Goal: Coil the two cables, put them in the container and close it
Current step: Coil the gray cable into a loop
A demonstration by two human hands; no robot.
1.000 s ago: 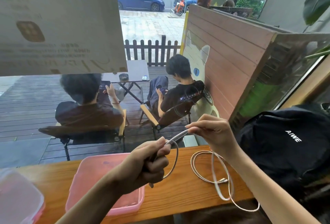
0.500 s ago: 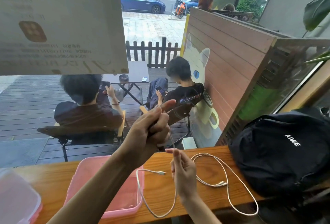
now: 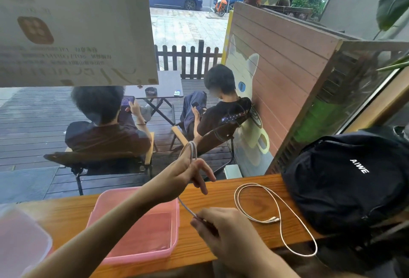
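Cables were half handled: we held the grey cable (image 3: 192, 151) looped in our raised left hand (image 3: 188, 172) while our right hand (image 3: 218, 224) pinched its tail. The white cable (image 3: 281, 215) lay uncoiled beside the open pink container (image 3: 141, 231). Next, we judged, another wrap.

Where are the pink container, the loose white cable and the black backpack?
pink container (image 3: 104, 205): head view, far left rim.
loose white cable (image 3: 277, 203): head view, strand on the counter.
black backpack (image 3: 332, 180): head view, front panel.
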